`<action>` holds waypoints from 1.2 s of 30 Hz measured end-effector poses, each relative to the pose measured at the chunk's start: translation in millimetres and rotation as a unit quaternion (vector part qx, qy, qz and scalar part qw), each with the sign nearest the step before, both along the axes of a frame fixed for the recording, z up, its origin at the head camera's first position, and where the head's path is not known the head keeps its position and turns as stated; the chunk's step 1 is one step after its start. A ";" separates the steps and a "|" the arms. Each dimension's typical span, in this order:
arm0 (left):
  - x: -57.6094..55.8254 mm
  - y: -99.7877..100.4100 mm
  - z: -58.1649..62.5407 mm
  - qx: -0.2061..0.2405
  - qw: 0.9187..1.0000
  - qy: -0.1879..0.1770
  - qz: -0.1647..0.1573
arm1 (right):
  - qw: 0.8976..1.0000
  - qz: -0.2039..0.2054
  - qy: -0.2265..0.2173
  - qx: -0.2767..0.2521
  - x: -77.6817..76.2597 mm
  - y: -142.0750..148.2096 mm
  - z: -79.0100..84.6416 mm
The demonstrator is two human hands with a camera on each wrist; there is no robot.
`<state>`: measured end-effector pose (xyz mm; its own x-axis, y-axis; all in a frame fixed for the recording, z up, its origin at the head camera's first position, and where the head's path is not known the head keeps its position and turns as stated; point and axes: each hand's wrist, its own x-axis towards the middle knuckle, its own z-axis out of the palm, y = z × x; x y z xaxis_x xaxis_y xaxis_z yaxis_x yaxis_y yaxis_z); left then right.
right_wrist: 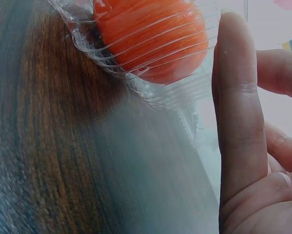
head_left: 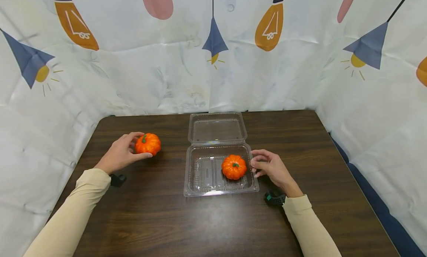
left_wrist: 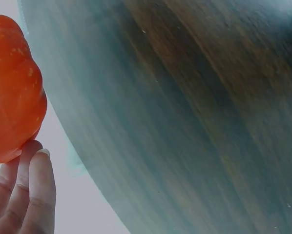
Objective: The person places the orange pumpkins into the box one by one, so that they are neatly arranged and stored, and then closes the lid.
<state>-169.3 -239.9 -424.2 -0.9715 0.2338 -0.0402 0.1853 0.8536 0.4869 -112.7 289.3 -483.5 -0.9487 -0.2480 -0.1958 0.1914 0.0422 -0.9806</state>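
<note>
Printed cloth [head_left: 146,79] backs a brown table [head_left: 160,220] bearing 1 container [head_left: 203,179].

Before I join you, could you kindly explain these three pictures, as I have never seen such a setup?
There is no machine here: a person works bare-handed, with one camera worn on the head and one on each wrist. The wide picture looks forward and down from the head; the other two are taken from the left and right wrists.

On the brown table stands a clear box with its lid folded back and one pumpkin inside. The left hand holds another pumpkin. The right hand is at the box's right edge.
</note>
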 end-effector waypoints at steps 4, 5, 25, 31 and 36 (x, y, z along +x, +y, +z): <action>-0.1 4.0 1.0 -0.004 1.000 0.010 -0.006 | 1.000 -0.001 -0.001 0.000 -0.3 0.3 -0.5; 0.1 5.1 1.5 -0.004 1.000 0.011 -0.008 | 1.000 -0.001 -0.001 -0.001 -0.3 0.4 -0.8; 4.7 36.7 14.7 0.023 0.998 0.039 -0.051 | 1.000 0.006 0.007 -0.005 -0.9 2.0 -3.2; 6.7 44.9 21.4 0.031 0.997 0.035 -0.061 | 1.000 0.007 0.008 -0.005 -0.7 2.3 -2.2; 6.5 51.2 23.9 0.036 0.996 0.041 -0.069 | 1.000 0.007 0.005 -0.003 -0.5 2.4 -2.0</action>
